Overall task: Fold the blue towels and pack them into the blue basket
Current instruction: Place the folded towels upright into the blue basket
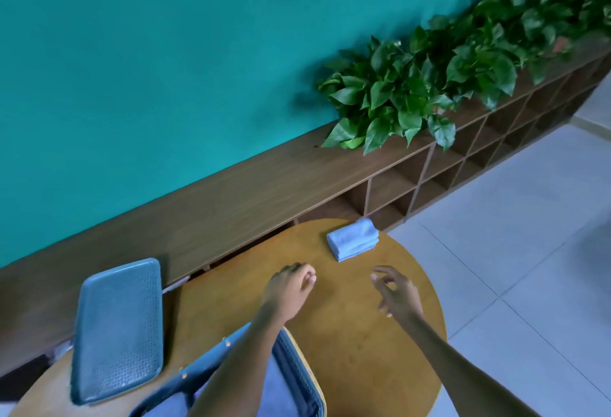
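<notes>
A folded light-blue towel (353,238) lies near the far edge of the round wooden table (360,344). My left hand (291,287) hovers over the table a little nearer than the towel, fingers loosely curled, holding nothing. My right hand (395,289) is to the right at the same distance, fingers spread and relaxed, also holding nothing. The blue basket (297,370) sits at the table's near edge under my left forearm, with pale blue towel fabric (277,390) inside it. A blue perforated lid (119,327) lies on the table's left side.
A long low wooden shelf unit (251,192) with open cubbies runs along the teal wall behind the table. Leafy green plants (446,76) sit on its right part. Pale tiled floor (529,235) lies to the right of the table.
</notes>
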